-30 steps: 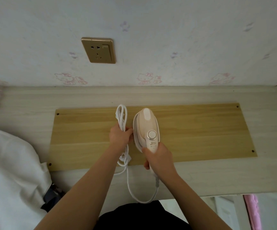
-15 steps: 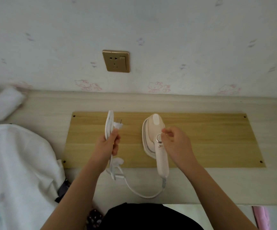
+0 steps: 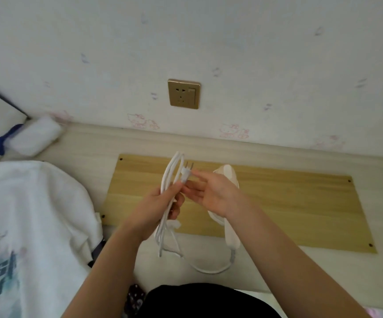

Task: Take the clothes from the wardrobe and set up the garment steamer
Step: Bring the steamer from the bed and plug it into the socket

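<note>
A pale pink handheld garment steamer (image 3: pixel 231 235) lies flat on a yellow wooden board (image 3: pixel 289 203), its head partly hidden behind my right hand. My left hand (image 3: pixel 158 207) grips the steamer's white cord (image 3: pixel 170 173), folded into a long bundle and held upright above the board. The plug (image 3: pixel 186 174) sticks out at the top of the bundle, prongs up. My right hand (image 3: pixel 215 193) reaches across with fingers stretched out, fingertips at the plug. A white printed garment (image 3: pixel 25 214) lies on the left.
A gold wall socket (image 3: pixel 183 94) with a switch sits on the wall above the pale desk (image 3: pixel 140 145). A white pad and a blue object (image 3: pixel 32 138) lie at the far left by the wall. The cord's loose loop (image 3: pixel 209 269) hangs near the desk's front edge.
My right hand has left the steamer and moved left to the plug. My left hand has lifted the cord bundle higher. The view has shifted left and down.
</note>
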Motion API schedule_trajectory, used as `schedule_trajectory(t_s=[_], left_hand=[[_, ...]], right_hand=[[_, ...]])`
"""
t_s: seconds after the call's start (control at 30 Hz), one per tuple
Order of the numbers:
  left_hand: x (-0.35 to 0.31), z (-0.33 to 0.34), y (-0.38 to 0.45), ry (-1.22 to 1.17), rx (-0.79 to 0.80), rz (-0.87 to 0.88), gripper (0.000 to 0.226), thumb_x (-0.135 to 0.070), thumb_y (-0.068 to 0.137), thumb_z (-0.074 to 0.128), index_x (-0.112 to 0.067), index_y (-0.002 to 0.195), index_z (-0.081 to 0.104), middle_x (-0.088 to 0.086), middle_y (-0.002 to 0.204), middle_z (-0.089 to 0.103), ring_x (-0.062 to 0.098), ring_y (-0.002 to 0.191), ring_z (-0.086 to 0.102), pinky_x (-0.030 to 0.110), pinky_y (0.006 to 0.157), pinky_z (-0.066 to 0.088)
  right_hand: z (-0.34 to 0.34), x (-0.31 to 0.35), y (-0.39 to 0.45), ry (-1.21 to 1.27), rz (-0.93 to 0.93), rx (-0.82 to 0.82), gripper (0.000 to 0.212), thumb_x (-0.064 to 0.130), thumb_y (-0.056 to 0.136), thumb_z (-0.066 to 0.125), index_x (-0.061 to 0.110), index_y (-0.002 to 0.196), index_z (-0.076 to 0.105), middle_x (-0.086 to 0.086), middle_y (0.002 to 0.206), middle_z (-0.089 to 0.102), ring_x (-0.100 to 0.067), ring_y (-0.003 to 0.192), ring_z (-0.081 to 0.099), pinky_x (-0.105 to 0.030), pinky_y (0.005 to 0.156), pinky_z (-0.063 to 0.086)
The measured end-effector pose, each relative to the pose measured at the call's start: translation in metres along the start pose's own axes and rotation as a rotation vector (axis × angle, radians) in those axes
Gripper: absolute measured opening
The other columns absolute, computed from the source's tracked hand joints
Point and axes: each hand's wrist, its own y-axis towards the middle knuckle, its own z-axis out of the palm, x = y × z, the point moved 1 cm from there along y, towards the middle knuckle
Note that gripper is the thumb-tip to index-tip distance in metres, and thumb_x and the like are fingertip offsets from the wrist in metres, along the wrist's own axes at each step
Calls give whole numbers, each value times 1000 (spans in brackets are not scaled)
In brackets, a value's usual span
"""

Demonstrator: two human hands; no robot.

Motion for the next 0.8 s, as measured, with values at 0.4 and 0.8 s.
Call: schedule_trajectory(t_s=[0.4,0.8], left_hand=[[-3,-27,-3,-144,-259,-7,20,-25,94,57,-5,90,61,9,78,68,24,75,70,39,76,56],[4,-52,12,-78,-349,-26,9,-15,103,40,-11,108,45,21,97,64,37,74,71,44,66,60]], right_hand=[[-4,16,-6,157,-60,-18,11,8,96,52,8,85,49,-4,67,47,-8,41,41,-18,35,32],[-24,54,-38,-946,-596,-472,16,22,88,60,7,94,63,-9,81,71,-14,55,52,-26,53,44]])
